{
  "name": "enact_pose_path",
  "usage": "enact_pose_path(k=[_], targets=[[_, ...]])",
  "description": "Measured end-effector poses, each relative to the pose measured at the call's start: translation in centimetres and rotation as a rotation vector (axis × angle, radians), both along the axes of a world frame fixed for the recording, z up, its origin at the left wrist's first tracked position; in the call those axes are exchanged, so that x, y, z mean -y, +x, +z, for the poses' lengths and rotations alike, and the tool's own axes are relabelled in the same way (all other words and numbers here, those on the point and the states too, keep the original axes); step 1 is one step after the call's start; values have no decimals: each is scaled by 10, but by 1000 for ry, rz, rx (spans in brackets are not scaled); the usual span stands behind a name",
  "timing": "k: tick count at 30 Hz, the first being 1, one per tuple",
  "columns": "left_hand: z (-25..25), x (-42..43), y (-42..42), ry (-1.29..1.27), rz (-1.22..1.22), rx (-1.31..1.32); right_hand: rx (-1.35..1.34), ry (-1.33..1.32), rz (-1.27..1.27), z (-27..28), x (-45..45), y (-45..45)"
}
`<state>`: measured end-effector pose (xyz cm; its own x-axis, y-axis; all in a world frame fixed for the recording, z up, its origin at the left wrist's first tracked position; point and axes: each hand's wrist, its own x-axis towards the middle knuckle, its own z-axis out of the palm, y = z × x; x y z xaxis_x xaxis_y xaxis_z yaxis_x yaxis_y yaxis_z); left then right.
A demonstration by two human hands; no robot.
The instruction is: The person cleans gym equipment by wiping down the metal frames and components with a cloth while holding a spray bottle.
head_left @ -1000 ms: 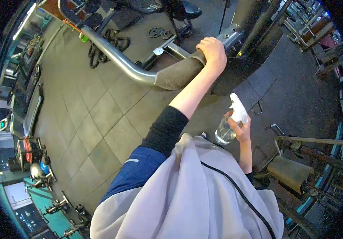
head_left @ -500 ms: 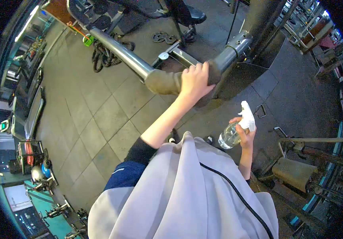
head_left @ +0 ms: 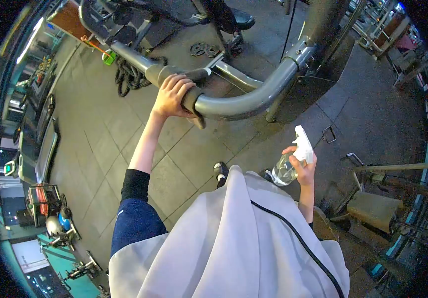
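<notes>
A thick grey metal tube (head_left: 243, 106) of a gym machine curves across the upper middle. Around its left part is wrapped a grey-brown cloth (head_left: 192, 101), one end of it hanging below the tube. My left hand (head_left: 172, 97) is closed over cloth and tube from above. At the right, my right hand (head_left: 307, 171) grips a clear spray bottle (head_left: 284, 171) with a white trigger head. The bottle is tilted, with clear liquid in it, and is held apart from the tube.
Black battle ropes (head_left: 129, 74) and weight plates (head_left: 205, 48) lie on the tiled floor beyond the tube. A treadmill (head_left: 45, 149) stands at the left. To the right is a machine with a padded roller (head_left: 374, 211). My shoe (head_left: 220, 170) shows below.
My left hand has slid the cloth leftward along the tube, from the curved middle to the straight left part. My right hand with the spray bottle has barely moved.
</notes>
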<state>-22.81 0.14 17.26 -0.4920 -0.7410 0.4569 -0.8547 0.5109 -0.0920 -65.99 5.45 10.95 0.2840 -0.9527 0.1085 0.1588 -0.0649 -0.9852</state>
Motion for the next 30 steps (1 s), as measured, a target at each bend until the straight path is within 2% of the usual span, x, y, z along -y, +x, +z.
enact_pose_path(k=[4, 8, 10, 12, 14, 15, 19, 24, 26, 30], targets=[[-17, -2, -40, -105, -19, 9, -50, 43, 11, -11, 6, -9], [-34, -10, -125, -233, 246, -146, -31, 42, -3, -13, 12, -19], [-28, -9, -171, -130, 484, -124, -61, 32, 7, -13, 13, -25], [-14, 6, -211, 229, 789, -4, -50, 17, 41, -18, 17, -30], [-8, 31, -234, 298, 880, -73, -39, -4, 34, -7, 16, -31], [1, 49, -230, 536, 817, -251, -24, -19, 27, -3, 16, -31], [18, 87, -225, 703, 740, -339, -6, -42, 3, -6, 19, -42], [-3, 137, -224, 785, 633, -496, -18, -8, 7, -22, 15, -56], [2, 150, -227, 809, 617, -473, -24, -1, 7, -22, 13, -59], [-7, 150, -221, 739, 626, -583, -20, 44, 24, -25, 13, -58]])
